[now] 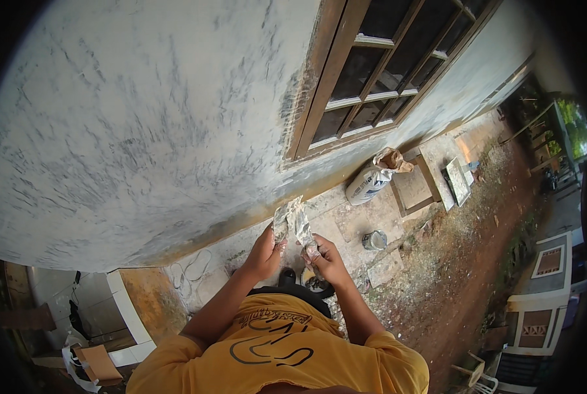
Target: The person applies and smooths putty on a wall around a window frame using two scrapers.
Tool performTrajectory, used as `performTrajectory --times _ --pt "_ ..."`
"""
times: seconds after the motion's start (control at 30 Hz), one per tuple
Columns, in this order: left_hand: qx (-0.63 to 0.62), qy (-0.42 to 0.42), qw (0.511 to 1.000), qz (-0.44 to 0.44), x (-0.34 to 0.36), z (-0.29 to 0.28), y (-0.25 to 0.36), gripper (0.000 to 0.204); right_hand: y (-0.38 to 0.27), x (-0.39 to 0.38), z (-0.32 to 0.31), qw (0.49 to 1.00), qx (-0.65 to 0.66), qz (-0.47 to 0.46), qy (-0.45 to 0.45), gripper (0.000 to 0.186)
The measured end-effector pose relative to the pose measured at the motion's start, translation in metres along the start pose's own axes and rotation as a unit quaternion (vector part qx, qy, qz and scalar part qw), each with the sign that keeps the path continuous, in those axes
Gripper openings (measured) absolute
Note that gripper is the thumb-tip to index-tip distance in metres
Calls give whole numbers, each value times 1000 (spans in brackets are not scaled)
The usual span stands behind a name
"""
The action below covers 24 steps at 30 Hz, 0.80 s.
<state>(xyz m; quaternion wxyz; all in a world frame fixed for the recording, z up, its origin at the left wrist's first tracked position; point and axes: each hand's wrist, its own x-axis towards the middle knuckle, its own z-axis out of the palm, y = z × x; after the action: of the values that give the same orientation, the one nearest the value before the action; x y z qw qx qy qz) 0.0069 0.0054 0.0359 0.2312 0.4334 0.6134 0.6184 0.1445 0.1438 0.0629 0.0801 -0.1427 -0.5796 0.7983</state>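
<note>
My left hand [262,255] is closed on a putty knife [281,222] whose blade is smeared with pale filler. In my right hand [328,261] is a second putty knife [301,225], held by its handle and also coated with whitish filler. The two blades point away from me, side by side and close together; I cannot tell whether they touch. Both are in front of my body, near the base of the wall [149,131]. Grey streaks and patches mark its whitish surface.
A wooden-framed window [372,79] is set in the wall. Farther right along the floor are an open paper sack [370,185], a small tin [374,240] and a wooden box-like stand [415,189]. A cable [191,269] lies at left, near a tiled ledge [128,312].
</note>
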Motion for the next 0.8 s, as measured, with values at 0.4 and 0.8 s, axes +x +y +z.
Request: performTrajectory --times 0.4,0.8 --pt "13 11 998 -53 -22 18 -12 48 -9 12 -24 996 0 -94 -5 20" --pt "-533 -2 818 -218 -8 25 39 35 -22 29 -69 600 -700 -349 169 51"
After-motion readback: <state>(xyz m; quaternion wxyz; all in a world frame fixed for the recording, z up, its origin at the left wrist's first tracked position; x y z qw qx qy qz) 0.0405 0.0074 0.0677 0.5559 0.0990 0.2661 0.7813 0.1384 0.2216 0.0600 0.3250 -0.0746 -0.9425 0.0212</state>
